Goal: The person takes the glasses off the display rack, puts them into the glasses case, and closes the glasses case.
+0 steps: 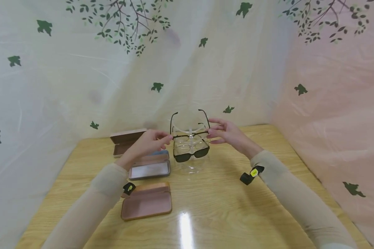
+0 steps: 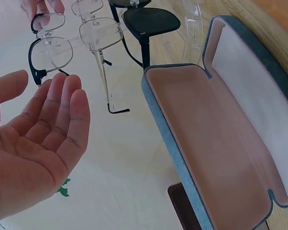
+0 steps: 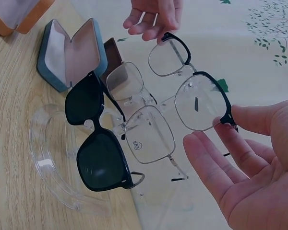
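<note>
In the head view, the wooden table's (image 1: 227, 207) side edges are seen at left and right; near centre, dark-browed eyeglasses (image 1: 180, 136) are framed by the left hand (image 1: 148, 141) and right hand (image 1: 230, 135), at the top of a transparent stand (image 1: 194, 168). The yellow label (image 1: 254, 172) is too small to be read.

In the left wrist view, the left hand is spread wide by one frame corner, at upper left; contact cannot be told.

In the right wrist view, the opposite corner is pinched by right thumb and finger, at right.
</note>
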{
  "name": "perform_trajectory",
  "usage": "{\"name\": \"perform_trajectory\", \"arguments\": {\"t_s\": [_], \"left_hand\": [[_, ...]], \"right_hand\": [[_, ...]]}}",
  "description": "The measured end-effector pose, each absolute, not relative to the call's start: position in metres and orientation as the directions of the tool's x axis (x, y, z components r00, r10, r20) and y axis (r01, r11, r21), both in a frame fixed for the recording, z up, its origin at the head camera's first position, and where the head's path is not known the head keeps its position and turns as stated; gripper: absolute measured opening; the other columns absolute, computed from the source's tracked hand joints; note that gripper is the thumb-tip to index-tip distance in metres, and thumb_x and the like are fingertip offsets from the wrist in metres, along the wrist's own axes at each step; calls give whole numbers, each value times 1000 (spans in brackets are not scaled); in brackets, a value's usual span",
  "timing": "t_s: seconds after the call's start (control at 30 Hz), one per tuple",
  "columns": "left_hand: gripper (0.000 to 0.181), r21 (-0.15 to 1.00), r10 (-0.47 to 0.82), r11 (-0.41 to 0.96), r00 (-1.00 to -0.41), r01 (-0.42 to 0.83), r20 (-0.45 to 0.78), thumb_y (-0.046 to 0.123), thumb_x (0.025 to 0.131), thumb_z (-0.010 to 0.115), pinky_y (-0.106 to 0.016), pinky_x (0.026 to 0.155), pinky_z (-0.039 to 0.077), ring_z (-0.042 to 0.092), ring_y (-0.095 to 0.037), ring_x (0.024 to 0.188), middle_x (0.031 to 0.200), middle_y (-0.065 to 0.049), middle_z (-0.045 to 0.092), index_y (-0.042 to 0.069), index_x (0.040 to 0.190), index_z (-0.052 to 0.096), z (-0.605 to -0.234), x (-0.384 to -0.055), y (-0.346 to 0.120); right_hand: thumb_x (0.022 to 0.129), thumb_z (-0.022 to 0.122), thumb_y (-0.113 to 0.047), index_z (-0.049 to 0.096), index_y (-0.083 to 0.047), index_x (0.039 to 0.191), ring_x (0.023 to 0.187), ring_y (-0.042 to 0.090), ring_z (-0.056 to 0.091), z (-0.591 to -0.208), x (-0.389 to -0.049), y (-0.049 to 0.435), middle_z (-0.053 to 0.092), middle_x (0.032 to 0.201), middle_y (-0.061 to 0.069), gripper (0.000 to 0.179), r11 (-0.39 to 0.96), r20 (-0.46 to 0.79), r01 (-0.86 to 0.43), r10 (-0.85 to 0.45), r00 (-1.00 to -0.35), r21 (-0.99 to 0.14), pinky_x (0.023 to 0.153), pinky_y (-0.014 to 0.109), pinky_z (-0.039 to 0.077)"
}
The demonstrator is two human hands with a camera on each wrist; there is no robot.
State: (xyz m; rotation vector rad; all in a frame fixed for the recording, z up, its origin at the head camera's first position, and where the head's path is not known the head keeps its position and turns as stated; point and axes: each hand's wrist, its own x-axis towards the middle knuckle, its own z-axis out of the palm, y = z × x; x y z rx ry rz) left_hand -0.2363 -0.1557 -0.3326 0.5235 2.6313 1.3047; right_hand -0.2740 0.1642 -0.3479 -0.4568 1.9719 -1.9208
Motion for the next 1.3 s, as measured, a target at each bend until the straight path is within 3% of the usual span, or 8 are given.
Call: {"name": "perform_trajectory", "arguments": {"t_s": [0.17, 0.4, 0.77, 1.0, 1.13, 1.3], "left_hand": [[38, 749, 379, 603, -925, 276, 36, 42, 94, 57, -35, 72, 54, 67, -23, 84, 98, -1, 68, 10, 112, 67, -326, -235, -157], [29, 713, 389, 619, -917, 329, 85, 43, 94, 58, -35, 72, 52, 64, -15, 79, 97, 4, 67, 19, 106, 68, -313, -228, -161], [27, 643, 434, 621, -880, 448, 193, 37, 94, 61, -33, 72, 53, 64, -16, 78, 96, 2, 68, 13, 104, 69, -299, -199, -166], [23, 646, 447, 583, -859, 492, 251, 38, 92, 63, -30, 65, 54, 65, -14, 76, 89, 9, 67, 18, 103, 68, -296, -173, -164], [25, 650, 479, 514, -816, 560, 324, 31, 92, 65, -28, 66, 55, 66, -14, 79, 90, 6, 68, 14, 110, 67, -303, -165, -162], [42, 616, 521, 437, -743, 655, 421, 25, 91, 67, -26, 63, 55, 66, -10, 76, 94, 4, 69, 15, 131, 57, -312, -161, -160]], "right_hand": [[92, 65, -19, 34, -11, 146, 112, 40, 56, -344, -273, 163, 55, 126, 21, 62, 45, -5, -18, -466, -885, -999, 84, 45, 53], [92, 66, -23, 35, -12, 146, 108, 36, 60, -333, -267, 160, 55, 125, 24, 63, 57, 57, -96, -475, -878, -994, 83, 45, 53], [90, 67, -22, 35, -14, 147, 109, 34, 60, -321, -239, 161, 58, 121, 21, 66, 43, 56, -91, -516, -855, -995, 89, 45, 50], [90, 67, -20, 35, -13, 147, 112, 38, 57, -312, -221, 167, 58, 119, 22, 65, 50, 26, -61, -522, -853, -997, 91, 39, 50], [90, 67, -9, 34, -9, 147, 114, 41, 54, -311, -211, 171, 59, 119, 23, 66, -8, 4, 1, -523, -852, -1000, 92, 40, 49], [90, 63, 0, 33, -6, 146, 113, 40, 56, -312, -202, 174, 60, 120, 22, 65, -72, -2, 48, -540, -842, -996, 93, 42, 47]]}}
